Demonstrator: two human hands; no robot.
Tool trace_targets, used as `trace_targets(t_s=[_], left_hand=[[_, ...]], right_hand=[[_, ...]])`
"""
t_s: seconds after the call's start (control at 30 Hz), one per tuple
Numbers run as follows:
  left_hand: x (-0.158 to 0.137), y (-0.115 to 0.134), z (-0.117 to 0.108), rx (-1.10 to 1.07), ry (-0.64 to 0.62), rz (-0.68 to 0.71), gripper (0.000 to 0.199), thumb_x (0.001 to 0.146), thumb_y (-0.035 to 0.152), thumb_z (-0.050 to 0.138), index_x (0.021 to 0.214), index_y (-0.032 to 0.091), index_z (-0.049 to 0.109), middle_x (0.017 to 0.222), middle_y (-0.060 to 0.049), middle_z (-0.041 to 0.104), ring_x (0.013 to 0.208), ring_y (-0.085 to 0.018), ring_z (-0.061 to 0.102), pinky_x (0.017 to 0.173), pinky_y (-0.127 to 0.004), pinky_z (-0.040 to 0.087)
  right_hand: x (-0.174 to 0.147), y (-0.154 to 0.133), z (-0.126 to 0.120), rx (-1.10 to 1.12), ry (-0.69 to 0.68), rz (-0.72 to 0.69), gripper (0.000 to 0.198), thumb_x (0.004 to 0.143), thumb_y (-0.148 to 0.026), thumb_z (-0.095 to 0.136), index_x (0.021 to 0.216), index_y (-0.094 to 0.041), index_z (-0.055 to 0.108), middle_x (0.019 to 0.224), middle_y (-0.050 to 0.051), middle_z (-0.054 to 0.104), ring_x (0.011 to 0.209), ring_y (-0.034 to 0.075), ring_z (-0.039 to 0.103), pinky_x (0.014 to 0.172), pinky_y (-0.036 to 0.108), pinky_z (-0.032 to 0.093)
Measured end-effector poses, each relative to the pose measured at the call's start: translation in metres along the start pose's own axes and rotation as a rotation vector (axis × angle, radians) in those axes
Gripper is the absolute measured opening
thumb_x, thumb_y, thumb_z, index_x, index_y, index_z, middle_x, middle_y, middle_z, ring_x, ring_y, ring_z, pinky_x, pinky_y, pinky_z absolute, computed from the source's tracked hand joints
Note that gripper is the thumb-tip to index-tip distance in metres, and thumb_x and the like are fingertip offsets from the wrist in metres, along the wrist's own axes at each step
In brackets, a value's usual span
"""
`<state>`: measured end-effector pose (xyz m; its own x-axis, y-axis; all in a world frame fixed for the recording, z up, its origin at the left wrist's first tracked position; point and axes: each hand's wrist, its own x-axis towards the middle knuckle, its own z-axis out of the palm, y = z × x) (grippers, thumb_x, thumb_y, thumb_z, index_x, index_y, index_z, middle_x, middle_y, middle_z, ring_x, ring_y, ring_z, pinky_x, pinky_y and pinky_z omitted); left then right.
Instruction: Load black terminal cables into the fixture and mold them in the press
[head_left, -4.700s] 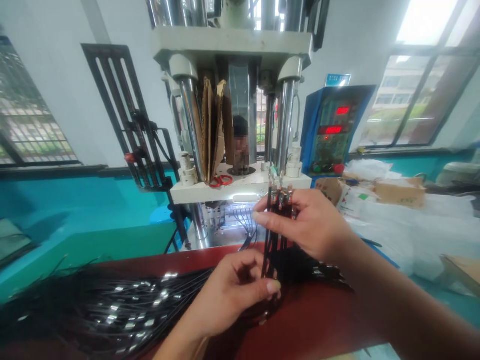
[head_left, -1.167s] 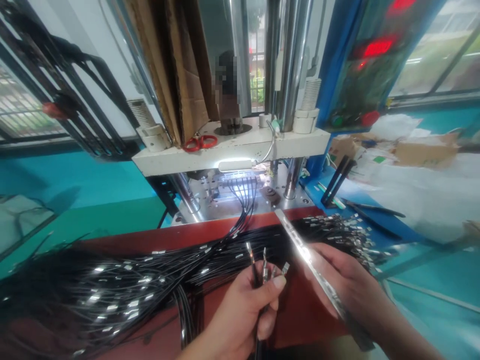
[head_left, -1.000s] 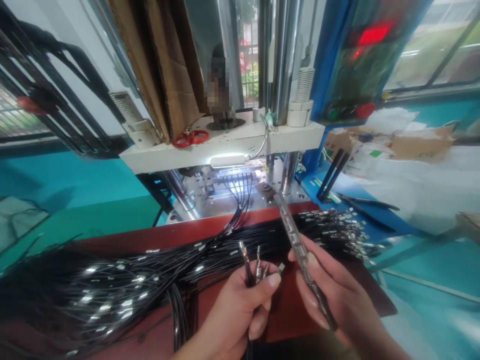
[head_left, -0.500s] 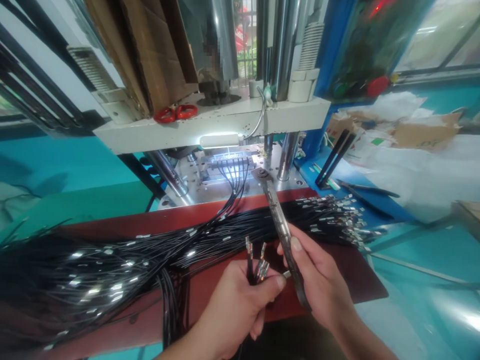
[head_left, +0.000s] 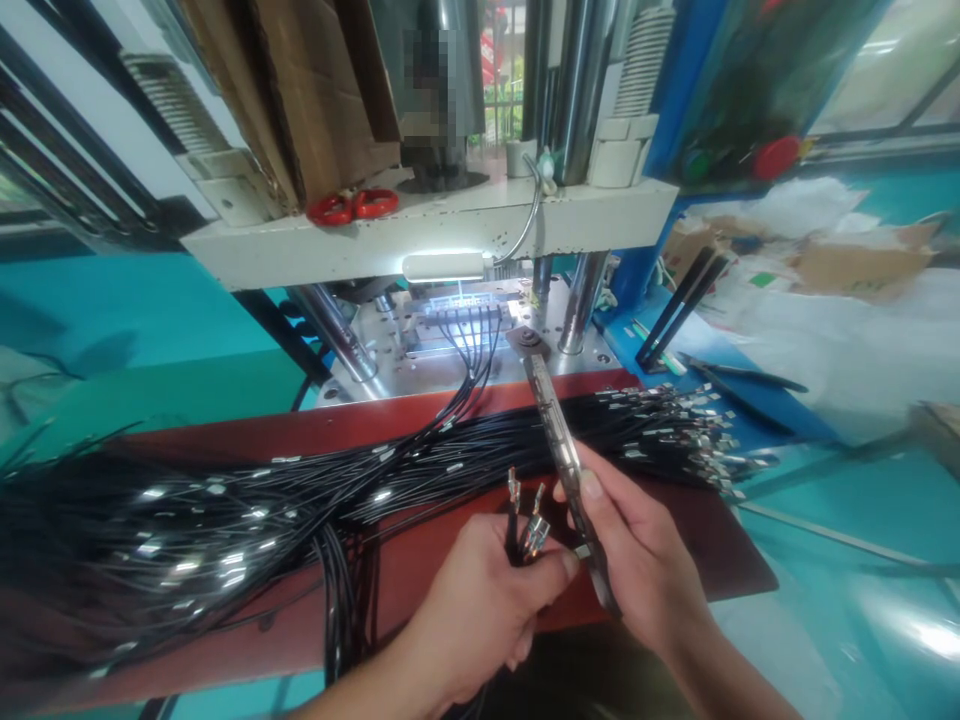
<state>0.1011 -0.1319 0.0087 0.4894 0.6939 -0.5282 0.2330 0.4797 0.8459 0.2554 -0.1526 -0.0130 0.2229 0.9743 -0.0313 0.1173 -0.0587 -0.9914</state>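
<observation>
My left hand [head_left: 491,590] is closed around a few black cables whose bare metal terminals [head_left: 536,535] stick up above the fingers. Its thumb and forefinger pinch one more terminal against the lower part of a long, dark slotted metal bar [head_left: 553,420]. My right hand [head_left: 637,550] grips that bar, thumb on top, and holds it tilted with the far end by the press bed. A big bundle of black cables [head_left: 480,450] with metal terminals lies behind both hands on a reddish-brown board [head_left: 712,540].
Ahead stands a press with a white plate [head_left: 592,220] and a lit lower mould [head_left: 465,315], with several cables running from it. Red-handled scissors [head_left: 352,207] lie on the plate. Tweezers [head_left: 750,380] rest on the blue surface at right, near plastic bags [head_left: 870,330].
My left hand has shifted slightly right, with the terminals in it closer to the slotted bar. My right hand keeps its grip on the bar. The view has tilted a little.
</observation>
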Motion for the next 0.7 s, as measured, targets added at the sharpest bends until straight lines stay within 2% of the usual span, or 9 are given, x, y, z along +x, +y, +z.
trace_targets(t_s=[0.47,0.7], left_hand=[[0.0005,0.0041,0.0006,0.026,-0.007,0.012,0.029,0.084,0.036,0.059,0.063,0.02,0.046,0.044,0.008,0.038,0.03,-0.006,0.029,0.029,-0.019,0.02],[-0.0007,0.0097,0.0026,0.004,-0.023,0.056,0.027,0.084,0.033,0.057,0.063,0.02,0.044,0.046,0.008,0.036,0.032,-0.006,0.029,0.031,-0.018,0.021]], right_hand=[[0.001,-0.0001,-0.0009,-0.042,0.005,-0.03,0.038,0.097,-0.044,0.05,0.133,-0.035,0.059,0.105,-0.002,0.072,0.091,0.013,0.067,0.081,0.02,0.054],[-0.001,0.0023,-0.0001,-0.087,-0.005,-0.063,0.038,0.098,-0.042,0.048,0.136,-0.038,0.055,0.127,-0.005,0.066,0.108,0.014,0.064,0.093,0.023,0.052]])
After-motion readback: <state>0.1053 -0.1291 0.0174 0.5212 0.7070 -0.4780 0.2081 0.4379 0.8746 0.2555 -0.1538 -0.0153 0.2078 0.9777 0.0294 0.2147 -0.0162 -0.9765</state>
